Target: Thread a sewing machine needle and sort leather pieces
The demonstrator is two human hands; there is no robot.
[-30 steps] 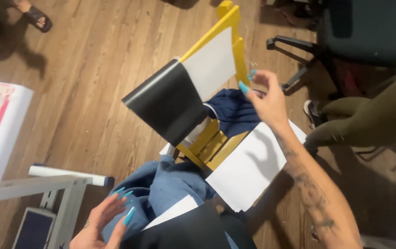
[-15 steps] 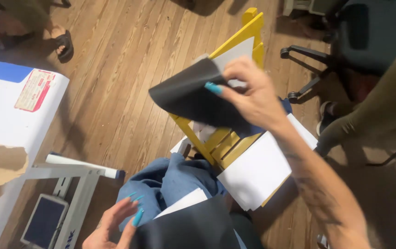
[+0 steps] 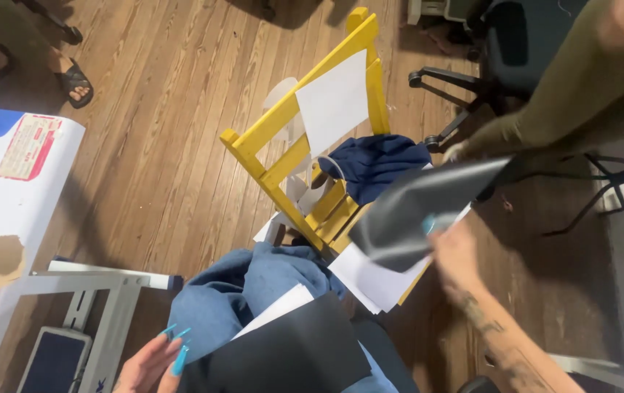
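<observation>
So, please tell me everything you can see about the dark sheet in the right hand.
The dark sheet is thin, flexible, dark grey to black with a slight sheen, and motion-blurred. The right hand grips its lower edge, so it bends and tilts upward to the right, above the white papers on the yellow chair.

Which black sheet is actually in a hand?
The blurred, curled black sheet over the yellow chair, pinched by the right hand. The other black sheet lies flat on the lap.
</observation>
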